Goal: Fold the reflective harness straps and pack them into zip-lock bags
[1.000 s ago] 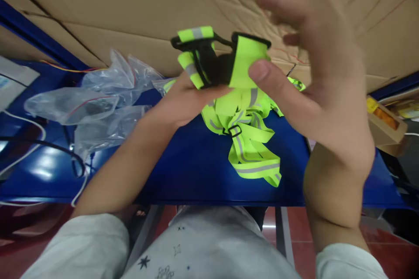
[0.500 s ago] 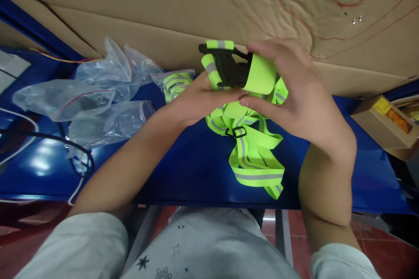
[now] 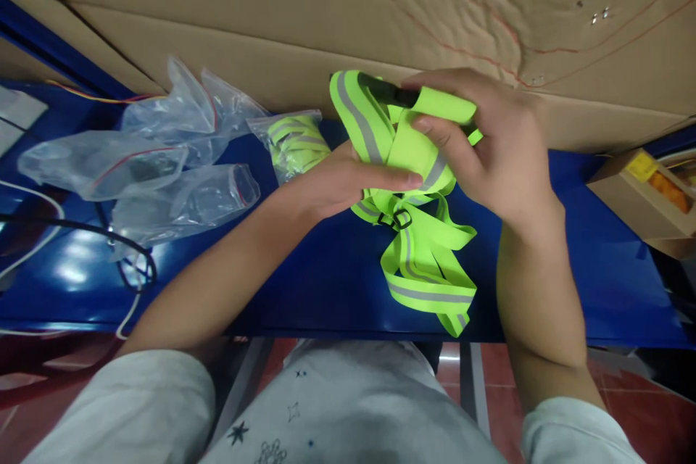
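Note:
A bundle of neon-yellow reflective strap (image 3: 365, 116) with a grey stripe is held between my two hands. My left hand (image 3: 353, 177) grips its lower left side, the thumb lying across the folds. At the upper right, my right hand (image 3: 483, 134) pinches a folded length of the strap beside a black buckle (image 3: 388, 90), which the webbing partly covers. Loose strap loops (image 3: 429, 293) hang below onto the blue table, with a small black slider (image 3: 402, 219) on them.
Left of my hands lie several clear zip bags (image 3: 185, 196) and a bagged yellow strap (image 3: 296, 141). Black and white cables (image 3: 130, 246) cross the far left of the blue table (image 3: 320, 275). A cardboard box (image 3: 641, 196) stands at the right; cardboard sheeting (image 3: 244, 43) backs the table.
The buckle has tilted back and is now mostly covered by strap. My left thumb has shifted down and right over the folds, and the right hand has turned with its strap fold.

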{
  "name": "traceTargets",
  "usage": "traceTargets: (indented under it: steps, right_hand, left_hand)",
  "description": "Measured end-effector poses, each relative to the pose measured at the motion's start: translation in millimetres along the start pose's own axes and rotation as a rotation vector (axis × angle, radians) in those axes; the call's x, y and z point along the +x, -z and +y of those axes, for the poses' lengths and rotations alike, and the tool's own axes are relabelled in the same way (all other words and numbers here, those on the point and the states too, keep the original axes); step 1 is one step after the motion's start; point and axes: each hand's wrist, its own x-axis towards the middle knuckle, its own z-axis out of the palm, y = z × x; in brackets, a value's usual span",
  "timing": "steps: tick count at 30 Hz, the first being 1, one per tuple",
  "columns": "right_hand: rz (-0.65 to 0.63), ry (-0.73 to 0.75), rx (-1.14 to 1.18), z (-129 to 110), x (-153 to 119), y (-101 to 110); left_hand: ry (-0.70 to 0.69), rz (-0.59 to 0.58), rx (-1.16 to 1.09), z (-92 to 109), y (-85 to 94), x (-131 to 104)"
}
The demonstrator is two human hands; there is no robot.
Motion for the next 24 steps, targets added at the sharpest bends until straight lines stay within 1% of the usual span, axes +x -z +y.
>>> traceTargets:
  steps: [2,4,6,8,11,12,13,14,16,19,20,21,22,24]
  right_hand:
    - [0.110,-0.031,0.011,-1.3,-0.8,-2.1]
    - [0.231,-0.060,0.055,-3.4,-0.9,-4.6]
    - [0.286,-0.130,0.181,-5.7,-0.1,-7.1]
    - [0.258,-0.252,0.406,-6.4,0.8,-8.7]
    - [0.141,-0.463,0.757,-1.6,0.9,-9.0]
    - [0.094,-0.506,0.818,1.3,0.4,-8.5]
    - [0.052,-0.529,0.828,4.2,-0.5,-7.7]
    - [0.016,-0.529,0.791,6.7,-1.5,-6.9]
    - [-0.004,-0.451,0.584,8.7,-3.6,-5.1]
    - [0.078,-0.192,0.204,2.3,-5.0,-2.5]
    - [0.062,-0.097,0.133,-1.3,-4.9,-1.9]
    - [0.007,-0.017,0.099,-4.9,-4.6,-1.4]
    - [-0.078,0.034,0.092,-8.1,-4.3,-1.2]
    - [-0.251,0.064,0.095,-12.7,-4.4,-1.1]
  left_hand:
    - [0.015,-0.024,0.011,-0.8,-6.8,-2.2]
    - [0.043,-0.085,-0.012,-0.2,-14.0,-5.1]
    - [0.053,-0.131,-0.016,2.3,-19.5,-7.7]
    - [0.045,-0.156,0.047,6.9,-21.8,-9.1]
    - [0.043,-0.204,0.181,15.0,-18.7,-8.9]
    - [0.051,-0.231,0.213,17.2,-16.6,-8.5]
    - [0.057,-0.254,0.240,18.7,-14.2,-8.2]
    - [0.063,-0.272,0.264,19.6,-11.9,-8.0]
    - [0.074,-0.299,0.298,19.6,-8.1,-7.8]
    - [0.071,-0.321,0.301,18.8,-5.4,-8.0]
    - [0.065,-0.328,0.303,19.2,-5.0,-7.9]
    - [0.057,-0.334,0.314,20.2,-4.6,-7.8]
    - [0.049,-0.344,0.337,21.8,-4.1,-7.6]
    - [0.036,-0.390,0.405,25.7,-2.4,-6.7]
